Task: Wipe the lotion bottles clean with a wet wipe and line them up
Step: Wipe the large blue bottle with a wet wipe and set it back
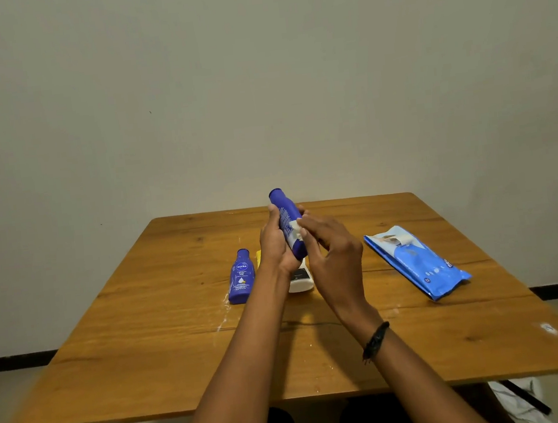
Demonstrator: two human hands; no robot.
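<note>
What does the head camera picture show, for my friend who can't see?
A left hand holds a blue bottle above a wooden table while the right hand rubs it with a wipe. Another blue bottle stands nearby.

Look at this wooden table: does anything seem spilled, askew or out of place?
Yes. Whitish smears streak the brown wooden tabletop near the small standing blue lotion bottle, around, looking like spilled lotion. The blue wet-wipe pack lies at an angle with a wipe sticking out.
</note>
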